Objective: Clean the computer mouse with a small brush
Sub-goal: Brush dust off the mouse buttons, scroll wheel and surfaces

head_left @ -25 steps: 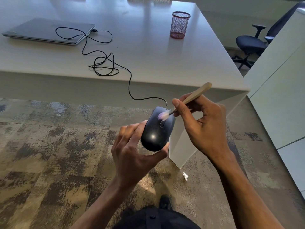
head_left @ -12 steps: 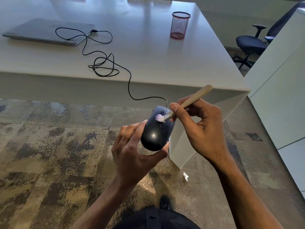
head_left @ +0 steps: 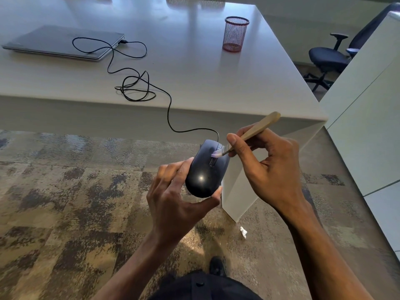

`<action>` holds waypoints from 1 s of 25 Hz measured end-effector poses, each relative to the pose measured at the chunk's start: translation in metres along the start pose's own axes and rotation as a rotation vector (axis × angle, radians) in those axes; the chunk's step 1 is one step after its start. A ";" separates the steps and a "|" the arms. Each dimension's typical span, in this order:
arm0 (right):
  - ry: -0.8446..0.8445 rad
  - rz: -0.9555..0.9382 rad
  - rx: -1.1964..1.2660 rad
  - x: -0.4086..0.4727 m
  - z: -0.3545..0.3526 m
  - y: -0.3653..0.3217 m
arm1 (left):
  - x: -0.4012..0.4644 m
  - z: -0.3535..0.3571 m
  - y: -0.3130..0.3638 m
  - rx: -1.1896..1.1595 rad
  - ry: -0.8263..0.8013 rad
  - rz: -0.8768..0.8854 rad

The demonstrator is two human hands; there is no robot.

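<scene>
The underside and left flank of the black mouse are hidden by the left hand gripping it. The brush handle's middle disappears inside the right hand; its pale bristles are blurred. The office chair is partly hidden behind a white partition.

Mouse: black computer mouse held in the air in front of the table edge, above carpet.
Left hand: left hand grips the mouse's rear, thumb on its right side.
Right hand: right hand pinches a wooden-handled brush.
Bristles: touching the mouse near the scroll wheel.
Cable: black cable runs across the table to a closed laptop.
Other: red mesh cup on the table.
</scene>
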State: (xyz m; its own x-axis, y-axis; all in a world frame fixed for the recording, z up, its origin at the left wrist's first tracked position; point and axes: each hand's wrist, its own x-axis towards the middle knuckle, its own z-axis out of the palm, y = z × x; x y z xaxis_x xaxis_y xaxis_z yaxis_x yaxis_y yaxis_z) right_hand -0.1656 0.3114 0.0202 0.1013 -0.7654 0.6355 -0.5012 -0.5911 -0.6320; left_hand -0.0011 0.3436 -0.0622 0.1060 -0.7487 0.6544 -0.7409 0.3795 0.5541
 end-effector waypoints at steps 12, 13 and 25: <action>0.034 0.048 0.035 -0.004 0.003 0.004 | -0.002 0.003 -0.004 0.053 -0.027 -0.004; 0.013 0.046 0.042 -0.006 0.003 0.004 | -0.002 0.004 -0.004 0.057 -0.032 -0.006; -0.117 0.043 0.096 -0.013 -0.002 0.008 | -0.004 0.005 -0.008 0.067 -0.040 -0.013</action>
State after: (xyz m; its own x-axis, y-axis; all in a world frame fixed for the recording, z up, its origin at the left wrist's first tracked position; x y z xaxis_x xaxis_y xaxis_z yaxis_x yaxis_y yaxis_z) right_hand -0.1730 0.3170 0.0077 0.1842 -0.8114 0.5547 -0.4232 -0.5748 -0.7004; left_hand 0.0008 0.3405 -0.0718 0.0898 -0.7750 0.6256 -0.7823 0.3338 0.5258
